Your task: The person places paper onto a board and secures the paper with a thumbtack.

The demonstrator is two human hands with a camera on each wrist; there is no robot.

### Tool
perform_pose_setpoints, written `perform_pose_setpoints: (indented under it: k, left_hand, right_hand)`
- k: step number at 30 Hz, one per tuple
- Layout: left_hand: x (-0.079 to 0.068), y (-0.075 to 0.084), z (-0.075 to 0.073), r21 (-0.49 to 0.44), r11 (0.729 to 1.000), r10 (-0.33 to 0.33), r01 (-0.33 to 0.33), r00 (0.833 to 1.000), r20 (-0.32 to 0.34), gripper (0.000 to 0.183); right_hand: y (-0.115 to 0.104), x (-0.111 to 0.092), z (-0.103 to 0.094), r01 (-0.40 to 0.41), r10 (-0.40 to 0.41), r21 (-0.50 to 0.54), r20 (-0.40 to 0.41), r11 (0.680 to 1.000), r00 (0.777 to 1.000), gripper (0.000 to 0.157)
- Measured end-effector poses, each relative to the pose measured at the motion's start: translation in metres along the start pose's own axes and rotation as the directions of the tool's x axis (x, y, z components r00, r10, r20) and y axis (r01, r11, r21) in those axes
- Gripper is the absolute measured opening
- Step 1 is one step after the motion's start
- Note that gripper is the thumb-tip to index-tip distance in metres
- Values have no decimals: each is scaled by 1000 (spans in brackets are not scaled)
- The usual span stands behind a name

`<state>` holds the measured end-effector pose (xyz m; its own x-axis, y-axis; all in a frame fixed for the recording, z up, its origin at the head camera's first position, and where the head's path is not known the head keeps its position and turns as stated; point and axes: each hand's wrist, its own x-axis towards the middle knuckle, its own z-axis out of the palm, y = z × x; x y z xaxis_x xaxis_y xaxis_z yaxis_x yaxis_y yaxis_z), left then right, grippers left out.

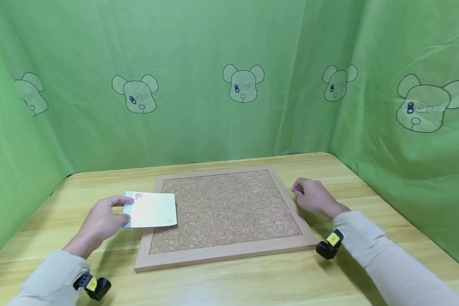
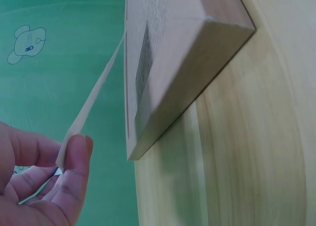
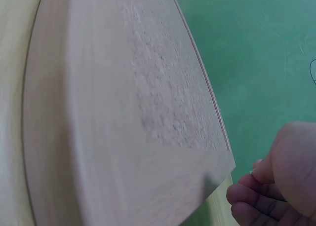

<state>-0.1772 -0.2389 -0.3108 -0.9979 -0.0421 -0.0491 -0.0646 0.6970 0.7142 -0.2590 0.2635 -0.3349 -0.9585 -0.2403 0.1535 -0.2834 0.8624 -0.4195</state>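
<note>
My left hand [image 1: 104,219] pinches the left edge of a white paper card [image 1: 153,210] between thumb and fingers. A small pink print marks the card's upper left. Seen edge-on in the left wrist view, the card [image 2: 94,97] slants up over the frame of the cork board [image 1: 229,208], overlapping its left side. My right hand [image 1: 314,196] is just off the board's right edge, fingers curled in. Thumb and fingertips come together on a tiny thin, pale thing [image 3: 251,172], mostly hidden by the fingers; I cannot tell its kind.
The board lies flat on a light wooden table [image 1: 214,282], its raised wooden frame [image 1: 222,255] forming a low edge. Green curtains [image 1: 191,127] printed with bear heads enclose the back and both sides. A small black camera is strapped to each wrist.
</note>
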Motion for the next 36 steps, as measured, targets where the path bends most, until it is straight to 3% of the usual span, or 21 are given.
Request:
perform_pose_setpoints:
  k: [36]
  left_hand:
    - [5,19,21,-69,998,1,2,999,38,49]
  right_hand:
    - [-15,9,9,12,-12,24,3,1000,1000,11]
